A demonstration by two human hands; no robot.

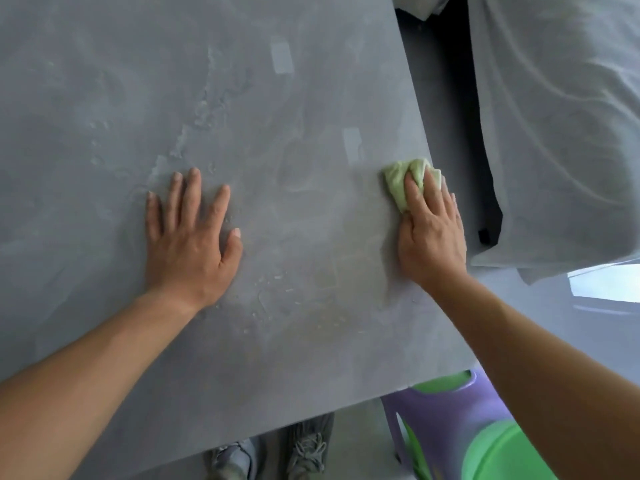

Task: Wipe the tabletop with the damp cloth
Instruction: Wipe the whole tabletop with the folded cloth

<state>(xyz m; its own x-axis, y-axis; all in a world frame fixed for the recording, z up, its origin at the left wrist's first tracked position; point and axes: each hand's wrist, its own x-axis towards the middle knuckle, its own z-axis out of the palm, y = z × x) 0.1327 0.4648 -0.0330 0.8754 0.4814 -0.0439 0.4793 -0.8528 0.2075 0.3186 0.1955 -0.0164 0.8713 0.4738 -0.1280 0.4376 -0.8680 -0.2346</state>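
Note:
A grey, mottled tabletop [242, 98] fills most of the view, with wet streaks and droplets across it. My right hand [431, 233] presses a crumpled light green cloth [401, 181] flat against the table close to its right edge, fingers straight over the cloth. My left hand [190, 237] rests palm down on the table, fingers spread, well to the left of the cloth and holding nothing.
A grey fabric-covered shape [561, 133] lies past the table's right edge, across a dark gap. A purple stool [446, 417] and a green round plastic object [502, 455] stand below the near right corner. My shoes [304, 448] show under the near edge.

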